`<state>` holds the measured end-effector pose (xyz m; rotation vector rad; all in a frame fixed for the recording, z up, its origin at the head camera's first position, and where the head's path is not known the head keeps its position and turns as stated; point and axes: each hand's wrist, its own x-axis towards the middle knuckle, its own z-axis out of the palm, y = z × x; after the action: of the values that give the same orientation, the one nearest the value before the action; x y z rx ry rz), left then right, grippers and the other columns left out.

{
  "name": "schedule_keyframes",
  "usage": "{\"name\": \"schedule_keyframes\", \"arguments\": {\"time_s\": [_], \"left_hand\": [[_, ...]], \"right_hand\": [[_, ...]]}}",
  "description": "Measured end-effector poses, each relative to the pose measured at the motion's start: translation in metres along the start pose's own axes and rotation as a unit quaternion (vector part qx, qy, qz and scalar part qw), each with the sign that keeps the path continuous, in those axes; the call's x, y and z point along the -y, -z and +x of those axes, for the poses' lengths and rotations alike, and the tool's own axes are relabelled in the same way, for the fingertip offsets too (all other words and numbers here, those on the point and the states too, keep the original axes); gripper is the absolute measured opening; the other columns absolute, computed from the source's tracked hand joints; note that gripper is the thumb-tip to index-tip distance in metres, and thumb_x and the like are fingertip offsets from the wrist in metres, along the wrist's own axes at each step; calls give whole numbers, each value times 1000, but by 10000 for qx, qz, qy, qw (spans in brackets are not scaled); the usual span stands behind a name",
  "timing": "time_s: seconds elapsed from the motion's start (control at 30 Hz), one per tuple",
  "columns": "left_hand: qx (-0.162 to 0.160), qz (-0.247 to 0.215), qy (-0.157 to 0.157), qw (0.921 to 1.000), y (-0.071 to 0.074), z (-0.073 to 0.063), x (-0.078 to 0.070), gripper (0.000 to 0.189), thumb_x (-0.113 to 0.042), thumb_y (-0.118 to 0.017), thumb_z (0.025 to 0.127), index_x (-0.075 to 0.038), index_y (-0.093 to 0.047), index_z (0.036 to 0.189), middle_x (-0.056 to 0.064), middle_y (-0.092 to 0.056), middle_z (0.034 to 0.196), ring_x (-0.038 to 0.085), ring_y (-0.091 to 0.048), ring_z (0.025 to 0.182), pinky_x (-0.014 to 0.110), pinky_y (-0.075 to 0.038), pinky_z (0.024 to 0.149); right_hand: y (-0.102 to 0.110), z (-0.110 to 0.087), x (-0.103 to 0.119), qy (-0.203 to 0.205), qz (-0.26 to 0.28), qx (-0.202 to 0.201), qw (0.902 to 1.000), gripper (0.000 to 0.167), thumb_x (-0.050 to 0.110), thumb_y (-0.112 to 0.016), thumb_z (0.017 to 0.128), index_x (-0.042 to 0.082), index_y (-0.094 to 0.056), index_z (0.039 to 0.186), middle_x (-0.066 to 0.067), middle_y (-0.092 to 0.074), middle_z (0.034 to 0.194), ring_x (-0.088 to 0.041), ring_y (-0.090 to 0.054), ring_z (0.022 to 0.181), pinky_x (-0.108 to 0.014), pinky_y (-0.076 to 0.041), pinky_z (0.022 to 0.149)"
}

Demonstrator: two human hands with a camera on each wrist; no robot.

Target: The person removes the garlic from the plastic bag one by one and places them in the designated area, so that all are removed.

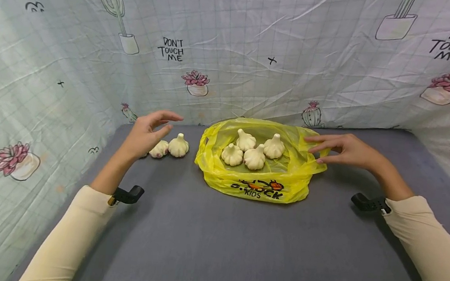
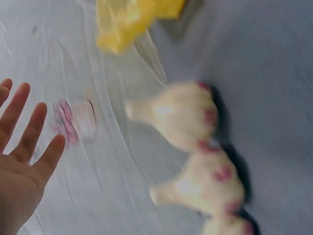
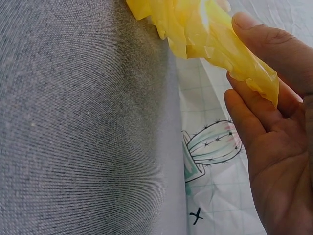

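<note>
A yellow plastic bag lies with its mouth spread wide, and several garlic bulbs rest inside it. My right hand is at the bag's right edge, holding the plastic between thumb and fingers. To the left of the bag, my left hand is raised beside a row of garlic bulbs, its fingers parted and nothing in them. In the left wrist view three of these bulbs sit close together, with pinkish marks, away from the left hand. The hand partly covers this row in the head view.
A grey cloth-covered table stretches under everything. Behind and to the left hangs a pale curtain printed with cacti and lettering, meeting the table's back edge just beyond the bag. Each wrist carries a black camera mount.
</note>
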<state>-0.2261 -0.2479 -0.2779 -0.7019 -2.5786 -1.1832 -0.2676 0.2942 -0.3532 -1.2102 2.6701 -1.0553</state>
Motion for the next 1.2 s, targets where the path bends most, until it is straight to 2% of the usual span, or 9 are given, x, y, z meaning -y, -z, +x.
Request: {"name": "schedule_keyframes", "arguments": {"time_s": [0.17, 0.3, 0.4, 0.57, 0.7, 0.8, 1.03, 1.2], "left_hand": [[531, -143, -191, 9983, -17, 11, -17, 28, -12, -56, 106, -9, -65, 132, 10, -66, 132, 28, -60, 126, 51, -46, 107], [943, -152, -201, 9952, -30, 21, -26, 29, -15, -55, 106, -9, -64, 134, 8, -65, 133, 28, -60, 125, 48, -49, 104], [1258, -202, -144, 9917, -40, 30, -30, 29, -16, -56, 106, -9, -63, 133, 11, -64, 133, 29, -61, 124, 46, -49, 105], [1753, -227, -162, 9841, -55, 45, -31, 29, -16, -58, 105, -11, -63, 133, 10, -64, 134, 26, -61, 124, 42, -49, 106], [1989, -186, -361, 9792, -64, 57, -30, 29, -13, -60, 104, -9, -64, 132, 7, -65, 133, 26, -62, 123, 40, -49, 106], [2145, -186, -518, 9752, -71, 68, -31, 29, -12, -61, 103, -8, -64, 132, 8, -65, 133, 23, -62, 122, 39, -48, 106], [2558, -185, -652, 9644, -90, 90, -31, 29, -13, -62, 103, -6, -64, 131, 14, -65, 133, 22, -63, 120, 35, -51, 102], [3073, -475, -578, 9487, -109, 103, -32, 30, -11, -61, 103, -3, -63, 133, 17, -64, 134, 25, -62, 122, 32, -51, 103]], "right_hand": [[3, 1, 2, 16, -48, 11, 10000, 33, 10, -80, 89, 17, -77, 121, -9, -59, 145, 7, -47, 130, -12, -48, 90], [2, 0, 3, 65, -34, 3, 10000, 33, 9, -80, 88, 16, -77, 121, -8, -60, 144, 7, -48, 129, -16, -51, 85], [1, 0, 3, 118, 17, 2, 9999, 34, 8, -80, 88, 15, -77, 121, -8, -60, 144, 7, -47, 129, -14, -50, 86], [0, 1, 1, 143, 90, 19, 9999, 34, 7, -80, 88, 13, -77, 121, -12, -59, 144, 9, -45, 131, -11, -48, 90], [0, 2, -1, 138, 123, 24, 9998, 35, 7, -80, 88, 14, -76, 122, -14, -58, 144, 8, -47, 130, -17, -50, 80], [2, 1, -2, 107, 155, 11, 9998, 35, 6, -80, 88, 14, -76, 122, -14, -58, 145, 8, -48, 129, -20, -51, 78], [2, 3, -2, 95, 231, 65, 9997, 33, 7, -78, 90, 14, -76, 122, -13, -58, 146, 8, -46, 132, -11, -47, 91], [2, 2, -2, 17, 325, 84, 9994, 32, 6, -78, 90, 14, -76, 121, -15, -57, 146, 9, -45, 132, -9, -45, 94]]}}
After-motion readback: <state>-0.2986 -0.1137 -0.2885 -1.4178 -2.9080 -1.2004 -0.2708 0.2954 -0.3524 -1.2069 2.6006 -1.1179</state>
